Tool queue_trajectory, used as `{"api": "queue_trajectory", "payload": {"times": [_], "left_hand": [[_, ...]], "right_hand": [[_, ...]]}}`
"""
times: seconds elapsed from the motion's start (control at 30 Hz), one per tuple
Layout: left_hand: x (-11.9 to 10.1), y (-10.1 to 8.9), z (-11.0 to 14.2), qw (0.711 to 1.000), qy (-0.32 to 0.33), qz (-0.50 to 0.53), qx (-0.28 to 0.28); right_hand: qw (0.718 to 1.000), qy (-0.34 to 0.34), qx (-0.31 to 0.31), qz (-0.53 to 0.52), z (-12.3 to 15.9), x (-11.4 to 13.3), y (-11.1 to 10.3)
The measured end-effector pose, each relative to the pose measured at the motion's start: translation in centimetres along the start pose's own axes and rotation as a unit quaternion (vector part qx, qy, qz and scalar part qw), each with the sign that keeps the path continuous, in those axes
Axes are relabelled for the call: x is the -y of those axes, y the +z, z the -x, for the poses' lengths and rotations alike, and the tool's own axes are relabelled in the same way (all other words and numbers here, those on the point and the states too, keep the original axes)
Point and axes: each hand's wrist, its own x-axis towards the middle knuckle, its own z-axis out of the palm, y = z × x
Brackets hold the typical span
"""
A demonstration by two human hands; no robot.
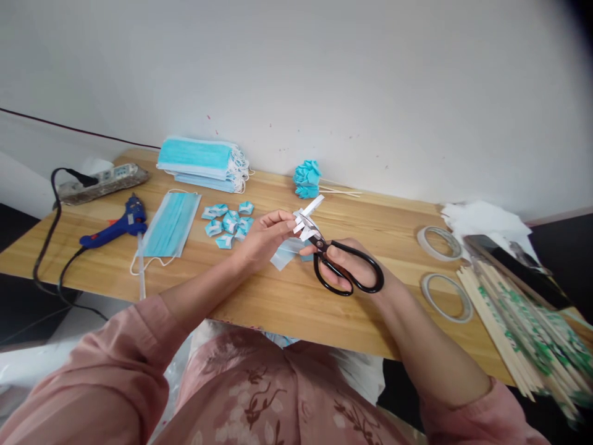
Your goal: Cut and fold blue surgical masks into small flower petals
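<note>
My left hand (265, 240) pinches a small bundle of white strips (314, 206) above the middle of the table. In my right hand (354, 262) is a pair of scissors (341, 289) with black looped handles, its blades at the white strips. Whether the blades are fully closed cannot be made out. Under the hands lies a pale, translucent sheet piece (283, 254), partly hidden. Just left of my left hand, several small folded blue pieces (230, 220) with white patches are grouped on the wood.
A blue glue gun (121, 225), power strip (109, 181), single face mask (171, 224) and mask stack (197, 157) are on the left. Blue flowers on sticks (307, 179) lie at the back. Rightward are tape rolls (428, 292), wooden sticks (498, 327) and a dark phone-like slab (519, 266).
</note>
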Motion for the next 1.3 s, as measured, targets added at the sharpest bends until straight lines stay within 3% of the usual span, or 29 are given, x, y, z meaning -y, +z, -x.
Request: {"api": "queue_trajectory", "payload": {"times": [0.67, 0.8, 0.93, 1.13, 1.3], "left_hand": [[0.0, -0.2, -0.3, 1.0, 0.003, -0.002, -0.018], [0.0, -0.2, -0.4, 0.998, -0.008, -0.042, -0.038], [-0.2, -0.3, -0.6, 0.997, 0.002, -0.06, -0.041], [0.0, -0.4, -0.9, 0.998, 0.012, -0.045, -0.034], [0.0, -0.5, -0.8, 0.999, 0.022, -0.043, -0.011]], "right_hand": [[0.999, 0.012, -0.042, 0.028, -0.1, 0.4, 0.7], [0.997, 0.031, -0.012, 0.072, -0.3, 0.4, 1.0], [0.994, -0.024, 0.054, 0.093, -0.5, 0.3, 1.3], [0.995, -0.087, -0.008, 0.057, -0.1, 0.2, 0.5], [0.994, -0.106, 0.017, 0.028, 0.2, -0.3, -0.6]]}}
